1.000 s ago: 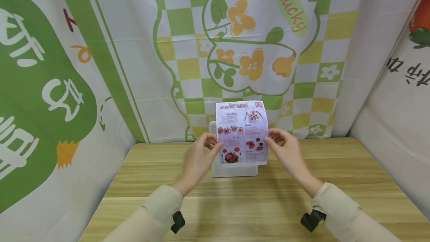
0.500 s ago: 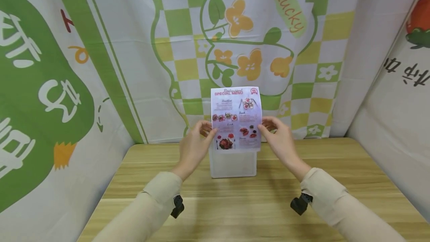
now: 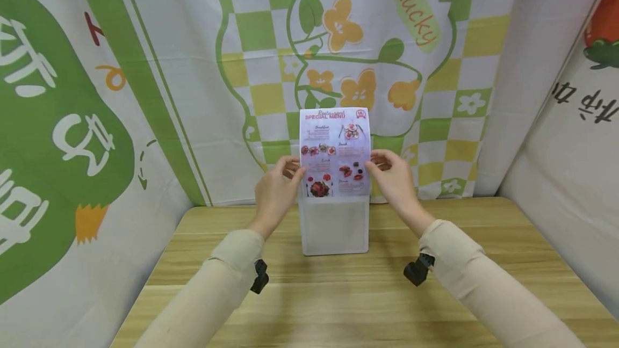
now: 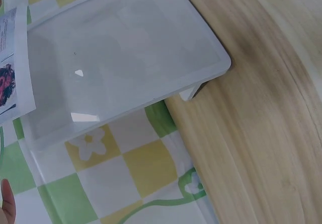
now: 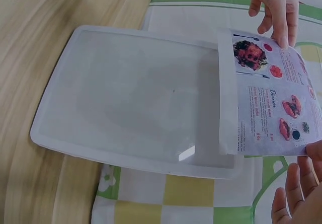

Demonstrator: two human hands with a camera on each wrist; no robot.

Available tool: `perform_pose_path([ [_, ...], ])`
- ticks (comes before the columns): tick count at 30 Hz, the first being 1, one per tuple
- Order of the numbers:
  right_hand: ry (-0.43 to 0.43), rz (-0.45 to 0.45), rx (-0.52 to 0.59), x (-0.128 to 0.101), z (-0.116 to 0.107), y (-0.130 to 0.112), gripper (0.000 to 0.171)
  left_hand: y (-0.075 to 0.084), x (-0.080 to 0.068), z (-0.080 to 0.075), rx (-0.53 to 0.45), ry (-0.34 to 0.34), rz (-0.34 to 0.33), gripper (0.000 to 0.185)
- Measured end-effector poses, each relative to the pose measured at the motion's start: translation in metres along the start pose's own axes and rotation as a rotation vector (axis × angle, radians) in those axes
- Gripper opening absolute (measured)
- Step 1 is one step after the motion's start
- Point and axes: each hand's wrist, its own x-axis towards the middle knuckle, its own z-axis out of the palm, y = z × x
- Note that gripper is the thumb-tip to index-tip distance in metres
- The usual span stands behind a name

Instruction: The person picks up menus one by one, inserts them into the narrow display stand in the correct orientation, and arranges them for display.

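left hand [image 3: 276, 191] | right hand [image 3: 395, 181] | outstretched, pinching menu [image 3: 335, 152] by opposite edges

The head view faces forward and down; nearer wrist views share the panel [image 5: 131, 98].

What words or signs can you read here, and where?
"Restaurant": menu sheet
"SPECIAL MENU": same sheet
"Breakfast": same sheet
"Lunch": same sheet
"Dinner": same sheet
"Lorem ipsum": same sheet
"Lucky": back curtain
Sheet's remaining print: too small or blurred.
Left curtain, right curtain: slanted characters I can't reliably read.
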Motion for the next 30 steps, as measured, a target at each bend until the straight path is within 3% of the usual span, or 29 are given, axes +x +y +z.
perform_pose_path([
  [13,0.035,-0.001,0.015,0.027,0.005,-0.006,0.029,0.004,0.024,0.0,0.002,0.038,0.048,0.033],
  [30,0.056,-0.027,-0.04,0.053,0.008,-0.014,0.029,0.009,0.047,0.003,0.02,0.065,0.023,0.03],
])
